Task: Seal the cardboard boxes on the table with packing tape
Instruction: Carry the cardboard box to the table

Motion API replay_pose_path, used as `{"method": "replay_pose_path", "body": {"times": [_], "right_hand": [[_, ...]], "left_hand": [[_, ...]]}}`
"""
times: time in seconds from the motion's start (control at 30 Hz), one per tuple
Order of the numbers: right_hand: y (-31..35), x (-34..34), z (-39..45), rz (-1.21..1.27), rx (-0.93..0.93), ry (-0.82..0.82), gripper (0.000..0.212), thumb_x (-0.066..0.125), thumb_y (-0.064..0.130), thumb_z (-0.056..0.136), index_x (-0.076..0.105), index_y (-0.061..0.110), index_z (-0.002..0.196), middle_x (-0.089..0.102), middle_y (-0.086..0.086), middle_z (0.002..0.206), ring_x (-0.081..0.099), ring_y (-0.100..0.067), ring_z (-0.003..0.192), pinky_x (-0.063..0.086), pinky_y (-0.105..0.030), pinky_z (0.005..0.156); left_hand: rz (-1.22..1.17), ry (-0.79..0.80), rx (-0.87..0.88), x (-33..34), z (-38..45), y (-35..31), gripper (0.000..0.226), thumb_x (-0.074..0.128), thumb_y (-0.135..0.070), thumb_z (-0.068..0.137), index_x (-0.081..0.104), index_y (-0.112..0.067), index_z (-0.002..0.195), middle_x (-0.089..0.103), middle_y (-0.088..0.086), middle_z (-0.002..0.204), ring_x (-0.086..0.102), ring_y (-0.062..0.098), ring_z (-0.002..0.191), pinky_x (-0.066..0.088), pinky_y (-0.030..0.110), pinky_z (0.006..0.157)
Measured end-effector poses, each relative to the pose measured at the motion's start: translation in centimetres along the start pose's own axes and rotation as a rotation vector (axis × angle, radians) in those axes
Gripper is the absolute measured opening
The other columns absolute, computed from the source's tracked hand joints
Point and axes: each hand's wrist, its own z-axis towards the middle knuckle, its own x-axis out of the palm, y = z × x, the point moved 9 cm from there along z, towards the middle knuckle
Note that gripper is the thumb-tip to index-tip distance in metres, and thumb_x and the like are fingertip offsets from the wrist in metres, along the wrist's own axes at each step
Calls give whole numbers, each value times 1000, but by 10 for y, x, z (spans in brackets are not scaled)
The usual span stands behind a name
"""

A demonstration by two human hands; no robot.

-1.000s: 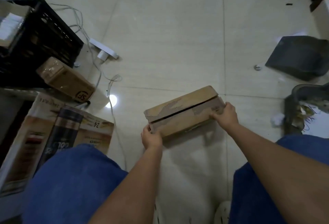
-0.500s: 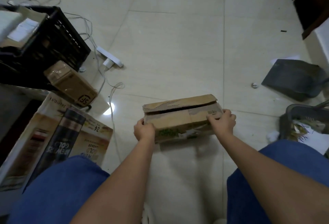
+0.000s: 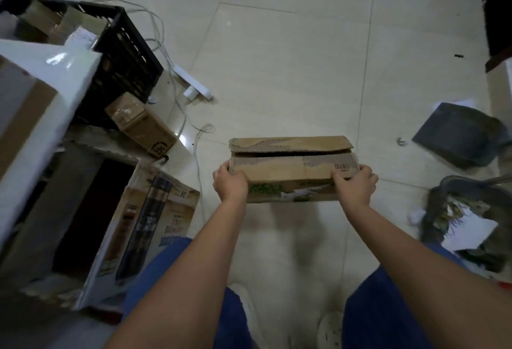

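**Box in hand, no tape on it yet**

While the person sits with knees apart, the cardboard box is held out over the tiled floor, not on any table. The left hand grips its left end, fingers curled round the edge, and the right hand grips the right end the same way. The top flaps lie nearly closed, but a dark gap shows along the seam and I see no tape across it, nor any tape roll within view. So the sealing of this one looks not yet begun. A small taped parcel lies by the black crate to the left, seemingly finished, and a printed carton stands open beside the left knee, probably waiting its turn
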Motion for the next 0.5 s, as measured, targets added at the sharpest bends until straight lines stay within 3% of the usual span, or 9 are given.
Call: {"method": "replay_pose_path", "body": {"times": [0.23,0.37,0.5], "right_hand": [[89,-80,-66,-18,45,28,65,71,26,85,39,-3,134,37,-25,135,35,-43,125,34,-51,108],[163,-135,-100,-21,40,43,64,71,24,85,39,-3,133,37,-26,134,37,-43,124,35,-47,104],[254,-195,-125,-10,12,26,63,71,23,86,39,-3,134,37,-25,134,36,-43,124,34,-47,103]], "left_hand": [[49,28,-37,-74,-65,-97,37,44,-5,96,60,-17,127,45,3,130,54,27,111,53,47,98],[59,58,-31,-116,-96,-172,32,46,-7,95,58,-27,118,50,3,130,55,27,111,52,49,97],[96,46,-7,-156,-124,-267,36,47,-8,98,57,-19,131,47,2,136,52,25,111,49,49,100]]}}
